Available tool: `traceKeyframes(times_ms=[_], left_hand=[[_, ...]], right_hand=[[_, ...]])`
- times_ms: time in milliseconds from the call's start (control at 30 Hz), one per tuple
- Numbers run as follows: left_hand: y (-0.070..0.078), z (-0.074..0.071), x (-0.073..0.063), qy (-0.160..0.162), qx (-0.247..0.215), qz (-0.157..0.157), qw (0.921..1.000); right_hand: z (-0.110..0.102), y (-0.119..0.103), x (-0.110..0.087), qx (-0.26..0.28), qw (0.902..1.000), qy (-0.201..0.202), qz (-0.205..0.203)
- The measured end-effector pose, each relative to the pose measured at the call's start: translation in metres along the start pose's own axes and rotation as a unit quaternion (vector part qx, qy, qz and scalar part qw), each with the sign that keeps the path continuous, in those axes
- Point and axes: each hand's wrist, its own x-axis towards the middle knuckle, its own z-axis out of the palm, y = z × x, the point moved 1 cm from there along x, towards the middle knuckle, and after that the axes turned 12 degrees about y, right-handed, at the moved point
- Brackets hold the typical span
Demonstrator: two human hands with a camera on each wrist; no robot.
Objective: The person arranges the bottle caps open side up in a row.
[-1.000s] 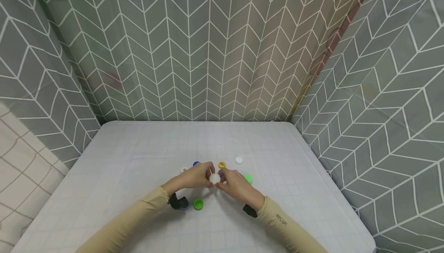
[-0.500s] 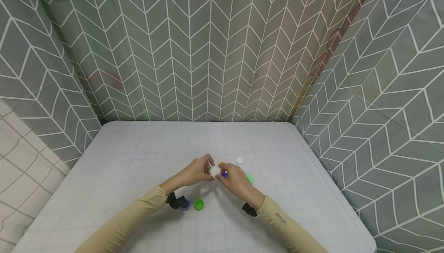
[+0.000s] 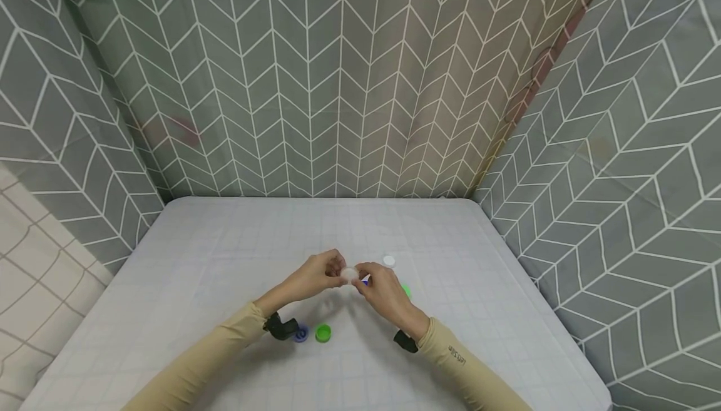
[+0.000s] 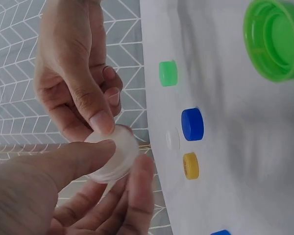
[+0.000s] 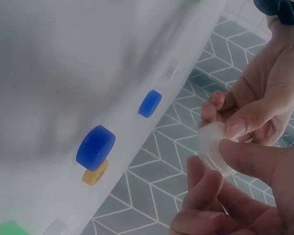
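A small white cap (image 3: 349, 273) is held above the grey table (image 3: 225, 254) between both hands. My left hand (image 3: 337, 271) pinches it from the left with thumb and fingers. My right hand (image 3: 361, 276) pinches it from the right. In the left wrist view the white cap (image 4: 112, 154) sits between a thumb and curled fingers. The right wrist view shows the same white cap (image 5: 213, 147) with fingertips of both hands on it.
Loose caps lie on the table: a white cap (image 3: 388, 261), a green cap (image 3: 405, 291), an upturned green cap (image 3: 323, 333), a blue cap (image 3: 301, 334), another blue cap (image 3: 365, 281), and a yellow cap (image 4: 190, 165). Patterned curtains enclose three sides.
Both hands have risen a little and moved away from me with the white cap between them. The yellow cap is now hidden behind the hands in the head view.
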Motion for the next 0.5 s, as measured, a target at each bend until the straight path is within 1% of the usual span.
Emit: traceKeyframes(times_ms=[67,233,333,400,500], left_hand=[[-0.0003,-0.0019,-0.0013,-0.006,-0.002,-0.003,1.0000],[0.0002,-0.0051,-0.0048,-0.020,0.017,-0.026,0.9993],[-0.0004,-0.0057,-0.0057,-0.029,0.013,-0.034,0.9989],[-0.0011,-0.0058,-0.0058,-0.033,0.010,-0.034,0.9988],[-0.0020,-0.0060,-0.0057,-0.031,0.012,-0.029,0.9990]], right_hand=[[0.0004,0.0009,-0.0001,-0.001,1.0000,0.002,-0.006],[0.0011,0.0027,-0.0009,-0.008,0.9998,0.001,-0.018],[0.0014,0.0038,-0.0012,-0.007,0.9998,-0.001,-0.019],[0.0012,0.0035,-0.0014,-0.003,0.9998,-0.003,-0.021],[0.0015,0.0032,-0.0018,0.004,0.9998,-0.006,-0.021]])
